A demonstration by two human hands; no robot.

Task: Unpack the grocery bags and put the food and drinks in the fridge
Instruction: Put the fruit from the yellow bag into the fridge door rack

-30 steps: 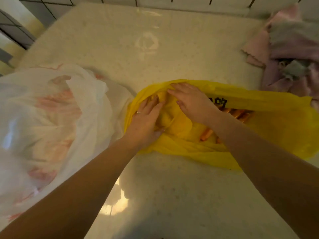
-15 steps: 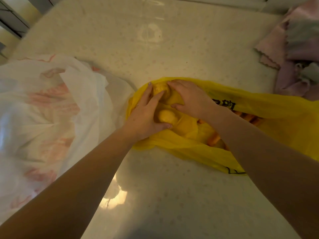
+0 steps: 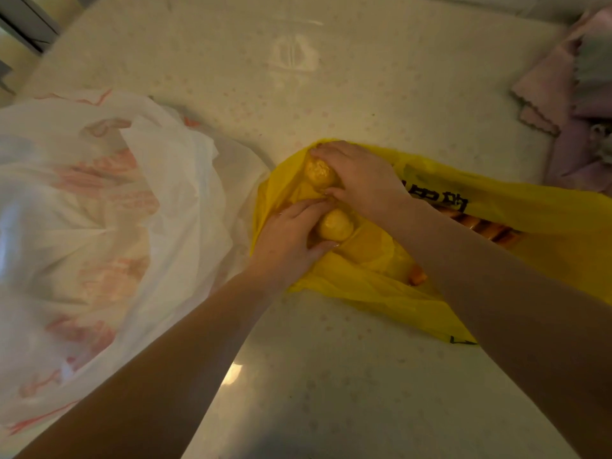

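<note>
A yellow plastic bag point(image 3: 536, 226) with black print lies on the pale counter point(image 3: 331, 94). At its left mouth two round yellow fruits show. My right hand point(image 3: 361, 180) grips the farther fruit point(image 3: 318, 172). The nearer fruit point(image 3: 334, 224) is in the grasp of my left hand point(image 3: 291, 240), whose fingers curl around its left side. Orange carrot-like pieces point(image 3: 418, 278) show inside the bag, partly hidden by my right forearm. A large white plastic bag point(image 3: 99, 226) with red print sits to the left, its contents hidden.
A heap of pink and grey cloths point(image 3: 583, 104) lies at the back right corner of the counter. A tiled wall runs along the far edge. Bare counter surface lies behind the bags and in front of them.
Both hands have worked the yellow bag's mouth open. Two yellow fruits are now exposed, one in each hand. The camera has tipped slightly forward.
</note>
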